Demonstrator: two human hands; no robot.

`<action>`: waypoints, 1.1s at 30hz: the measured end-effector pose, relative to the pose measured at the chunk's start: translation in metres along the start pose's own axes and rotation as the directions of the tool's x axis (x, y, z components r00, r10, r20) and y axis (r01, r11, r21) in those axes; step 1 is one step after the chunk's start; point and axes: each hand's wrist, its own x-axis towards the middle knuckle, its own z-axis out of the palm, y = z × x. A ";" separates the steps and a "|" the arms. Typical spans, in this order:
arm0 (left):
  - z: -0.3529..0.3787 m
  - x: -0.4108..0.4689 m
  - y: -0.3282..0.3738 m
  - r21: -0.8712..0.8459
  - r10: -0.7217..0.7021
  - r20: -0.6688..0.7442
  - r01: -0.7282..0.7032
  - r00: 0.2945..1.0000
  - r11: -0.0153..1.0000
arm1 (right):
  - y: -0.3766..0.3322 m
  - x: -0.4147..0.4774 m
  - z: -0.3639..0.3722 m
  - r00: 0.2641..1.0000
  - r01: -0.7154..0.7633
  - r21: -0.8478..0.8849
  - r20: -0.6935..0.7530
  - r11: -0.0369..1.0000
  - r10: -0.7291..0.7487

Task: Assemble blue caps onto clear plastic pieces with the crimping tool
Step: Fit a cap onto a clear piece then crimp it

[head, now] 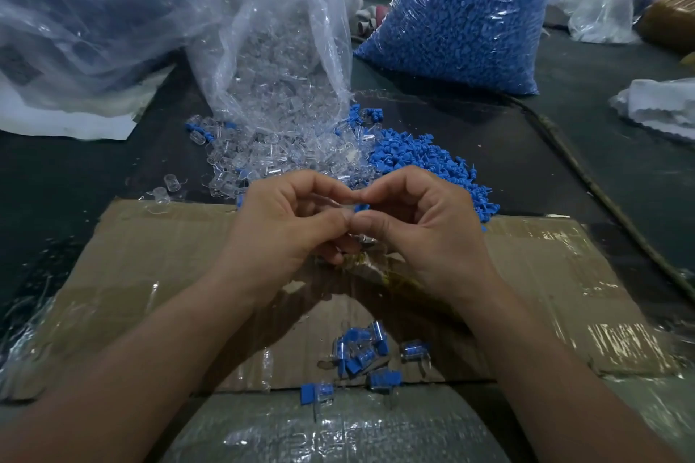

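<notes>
Both hands meet above the far edge of the cardboard sheet (150,256), fingertips touching. Left hand (286,225) pinches a clear plastic piece (338,204) between thumb and forefinger, and right hand (421,229) pinches a blue cap (363,207) in the same way, so the two parts are pressed together just where the fingertips join. How far the cap sits on the piece I cannot tell. Just beyond the hands lies a heap of clear pieces (270,150) that spills from an open transparent bag (270,49), and to the right of it, touching, a heap of loose blue caps (421,162). Far right stands a full bag of blue caps (462,11). Near the person, between the forearms, several finished capped pieces (364,353) lie on the cardboard.
</notes>
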 end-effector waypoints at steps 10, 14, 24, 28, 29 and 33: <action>-0.001 0.003 -0.001 -0.069 -0.061 -0.028 0.059 0.998 0.996 | 0.006 -0.001 0.001 0.997 0.077 -0.048 0.036 0.996 -0.075; -0.002 0.002 0.000 -0.105 -0.086 -0.018 0.083 0.996 0.991 | 0.007 -0.001 0.001 0.986 0.165 -0.119 0.021 0.979 -0.163; -0.007 0.004 0.001 -0.225 -0.153 0.109 0.174 0.982 0.959 | 0.008 -0.001 -0.003 0.970 0.237 -0.204 0.005 0.950 -0.241; -0.008 0.005 0.000 -0.220 -0.153 0.124 0.177 0.980 0.959 | 0.008 -0.001 -0.004 0.969 0.245 -0.199 0.014 0.949 -0.248; -0.008 0.005 0.000 -0.222 -0.153 0.127 0.179 0.980 0.959 | 0.008 -0.001 -0.004 0.969 0.246 -0.196 0.016 0.949 -0.247; -0.008 0.005 0.001 -0.221 -0.150 0.139 0.178 0.979 0.959 | 0.007 -0.001 -0.004 0.972 0.236 -0.189 0.024 0.953 -0.236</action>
